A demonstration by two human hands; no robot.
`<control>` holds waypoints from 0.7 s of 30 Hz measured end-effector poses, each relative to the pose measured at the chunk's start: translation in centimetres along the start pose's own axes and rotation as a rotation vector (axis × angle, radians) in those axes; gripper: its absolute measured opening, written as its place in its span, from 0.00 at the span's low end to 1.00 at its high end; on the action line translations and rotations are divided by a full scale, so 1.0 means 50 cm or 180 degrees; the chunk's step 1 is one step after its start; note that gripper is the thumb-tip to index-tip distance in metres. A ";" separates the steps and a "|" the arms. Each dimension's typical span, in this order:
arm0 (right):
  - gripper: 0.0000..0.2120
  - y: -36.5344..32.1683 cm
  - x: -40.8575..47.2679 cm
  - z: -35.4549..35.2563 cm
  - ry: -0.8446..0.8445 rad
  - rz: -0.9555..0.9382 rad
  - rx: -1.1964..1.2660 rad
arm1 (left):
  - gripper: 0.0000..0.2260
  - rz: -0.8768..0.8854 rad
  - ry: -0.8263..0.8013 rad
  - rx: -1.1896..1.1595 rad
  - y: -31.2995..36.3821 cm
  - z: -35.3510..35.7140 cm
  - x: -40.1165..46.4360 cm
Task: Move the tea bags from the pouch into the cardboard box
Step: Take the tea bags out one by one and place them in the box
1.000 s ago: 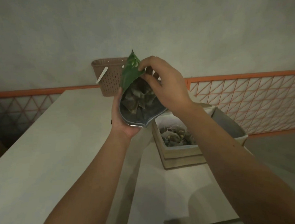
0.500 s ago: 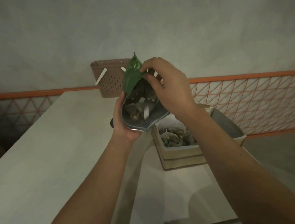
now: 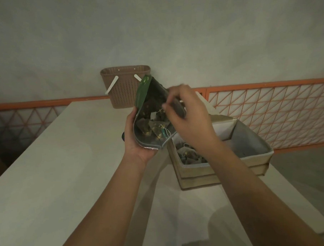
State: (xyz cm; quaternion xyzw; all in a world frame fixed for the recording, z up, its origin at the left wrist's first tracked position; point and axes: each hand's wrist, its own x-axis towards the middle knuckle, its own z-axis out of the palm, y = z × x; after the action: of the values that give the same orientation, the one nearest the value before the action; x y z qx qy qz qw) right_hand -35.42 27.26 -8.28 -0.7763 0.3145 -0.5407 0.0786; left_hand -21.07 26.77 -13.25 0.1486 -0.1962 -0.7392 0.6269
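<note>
Overhead, pale table (image 3: 48, 183), orange lattice railing (image 3: 268, 116), grey wall (image 3: 172, 29).

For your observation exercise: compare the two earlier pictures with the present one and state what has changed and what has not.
The right hand has shifted from the top corner of the pouch to its right edge, pulling the mouth wider, so more tea bags show inside. The left hand keeps gripping the pouch from below. The cardboard box, with tea bags in it, and the basket stayed put.
</note>
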 end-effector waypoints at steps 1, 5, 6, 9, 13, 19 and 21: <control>0.07 0.006 -0.021 0.007 -0.0041 0.0023 -0.0162 | 0.26 -0.0004 0.0035 -0.0010 0.001 -0.002 -0.002; 0.21 0.013 -0.081 0.036 -0.0272 0.0471 -0.1061 | 0.29 -0.0045 0.0106 0.0117 -0.004 -0.006 -0.006; 0.23 0.010 -0.088 0.042 -0.0270 0.0534 -0.1285 | 0.30 -0.0037 0.0131 0.0142 -0.006 -0.007 -0.007; 0.19 0.005 -0.096 0.047 -0.0169 0.0531 -0.1734 | 0.31 -0.0015 0.0206 0.0164 -0.009 -0.005 -0.004; 0.10 0.016 -0.095 0.038 0.0114 0.0559 -0.1379 | 0.30 -0.0034 0.0190 0.0087 -0.016 -0.007 0.000; 0.06 0.001 -0.082 -0.045 0.0684 0.0879 0.0341 | 0.24 0.0103 -0.0043 -0.0095 -0.016 -0.001 0.002; 0.07 -0.007 -0.084 -0.078 0.0974 0.1062 0.0955 | 0.24 0.0115 -0.0120 -0.0082 -0.016 -0.001 0.005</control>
State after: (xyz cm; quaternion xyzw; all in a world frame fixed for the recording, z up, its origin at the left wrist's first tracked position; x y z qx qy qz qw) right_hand -39.66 30.80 -9.88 -0.6026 0.3626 -0.6719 0.2323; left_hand -21.79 26.64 -13.68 0.1230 -0.2011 -0.7329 0.6382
